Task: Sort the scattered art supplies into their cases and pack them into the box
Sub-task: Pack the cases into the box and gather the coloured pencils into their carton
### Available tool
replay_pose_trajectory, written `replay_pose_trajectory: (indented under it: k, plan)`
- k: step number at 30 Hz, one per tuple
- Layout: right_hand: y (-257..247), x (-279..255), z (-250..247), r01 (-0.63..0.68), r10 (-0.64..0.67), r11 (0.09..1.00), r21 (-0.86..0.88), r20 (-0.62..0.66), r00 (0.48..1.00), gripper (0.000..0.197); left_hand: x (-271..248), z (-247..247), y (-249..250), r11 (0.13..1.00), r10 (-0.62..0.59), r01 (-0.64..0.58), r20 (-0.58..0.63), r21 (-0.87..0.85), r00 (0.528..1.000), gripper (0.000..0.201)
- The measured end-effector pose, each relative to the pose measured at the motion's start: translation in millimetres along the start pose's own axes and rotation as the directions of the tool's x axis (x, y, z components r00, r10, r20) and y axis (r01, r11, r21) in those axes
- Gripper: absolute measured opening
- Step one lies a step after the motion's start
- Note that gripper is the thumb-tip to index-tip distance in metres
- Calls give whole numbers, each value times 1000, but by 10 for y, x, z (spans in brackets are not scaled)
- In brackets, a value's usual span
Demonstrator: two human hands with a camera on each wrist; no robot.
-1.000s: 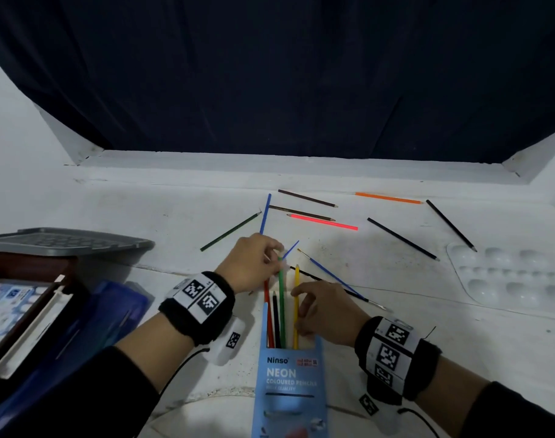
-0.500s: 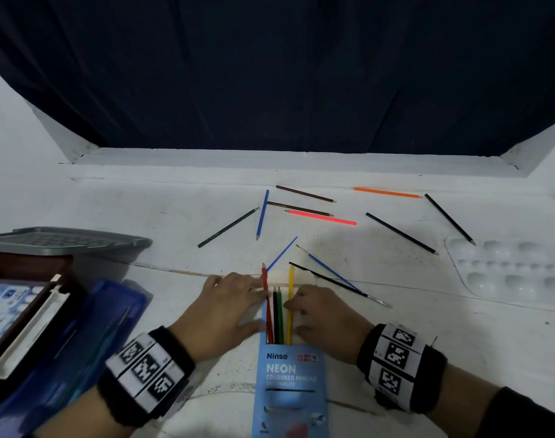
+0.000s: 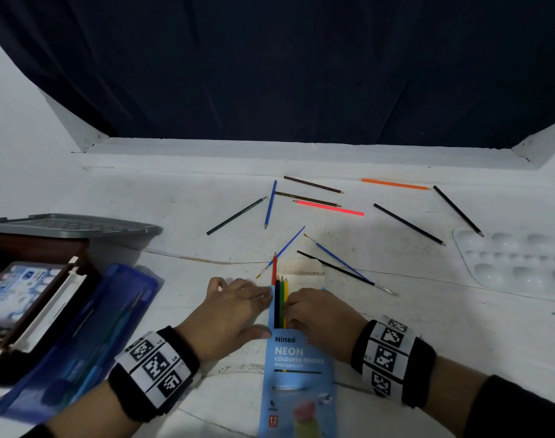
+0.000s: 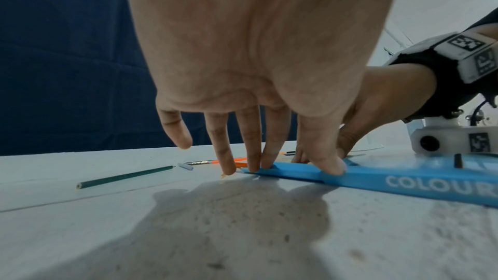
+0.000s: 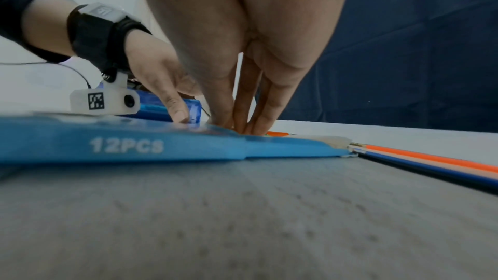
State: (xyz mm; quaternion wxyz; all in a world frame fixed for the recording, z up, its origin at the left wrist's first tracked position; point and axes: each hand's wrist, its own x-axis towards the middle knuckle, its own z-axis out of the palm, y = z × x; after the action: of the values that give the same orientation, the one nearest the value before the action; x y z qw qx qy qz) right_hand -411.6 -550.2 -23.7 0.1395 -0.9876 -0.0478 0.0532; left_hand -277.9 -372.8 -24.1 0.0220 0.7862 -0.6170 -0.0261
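Pencils [image 3: 279, 298] are sliding into the blue pencil case [image 3: 296, 374] at lower centre as I am pressing my left hand [image 3: 235, 311] and right hand [image 3: 320, 314], fingers extended, on its mouth to steady it.

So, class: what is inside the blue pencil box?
Inside the blue pencil box: red, black, green and yellow pencils poke out of its open end. Their lower ends, and any others inside, are covered.
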Motion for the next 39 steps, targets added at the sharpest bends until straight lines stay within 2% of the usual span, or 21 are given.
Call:
replay_pose_trajectory:
  k: [4, 11, 15, 18, 20, 22, 24, 26, 29, 34, 36, 39]
  plan:
    - [56, -45, -60, 2, 5, 992, 124, -59, 998, 25, 25, -7, -24, 1000, 9, -9, 45, -1, 999, 58]
    - [49, -46, -109, 0, 11, 986, 165, -69, 998, 35, 86, -110, -23, 998, -6, 17, 181, -64, 984, 75]
    - [81, 22, -198, -4, 42, 971, 239, -155, 987, 28, 179, -188, -81, 991, -32, 62, 246, -118, 969, 53]
    - [176, 47, -293, -115, 200, 944, 310, -256, 946, 22, 257, -247, -209, 955, -46, 91, 164, -283, 985, 47]
    - [331, 64, -362, -185, 302, 913, 363, -299, 905, 20, 325, -286, -356, 905, -130, 129, 25, -406, 991, 47]
    - [540, 99, -451, -249, 368, 904, 347, -338, 866, 18, 456, -279, -589, 867, -253, 186, -86, -463, 964, 42]
    - [766, 142, -556, -364, 404, 914, 178, -322, 856, 21, 642, -294, -838, 856, -358, 288, -90, -429, 930, 43]
    - [993, 190, -627, -471, 447, 882, -31, -263, 855, 27, 837, -274, -1067, 850, -427, 396, -15, -348, 904, 48]
    - [1309, 269, -664, -521, 491, 835, -175, -192, 850, 37, 1070, -249, -1232, 846, -488, 502, 117, -180, 865, 39]
    - [1684, 420, -717, -525, 516, 843, -121, -97, 851, 51, 1215, -260, -1303, 914, -400, 388, 108, 114, 910, 41]
    - [1746, 450, -712, -535, 536, 839, -96, -20, 844, 49, 1237, -271, -1289, 901, -413, 391, 95, 186, 906, 41]
    - [1766, 465, -703, -538, 542, 823, -182, -32, 840, 37, 1228, -237, -1237, 883, -442, 419, 72, 211, 894, 38]
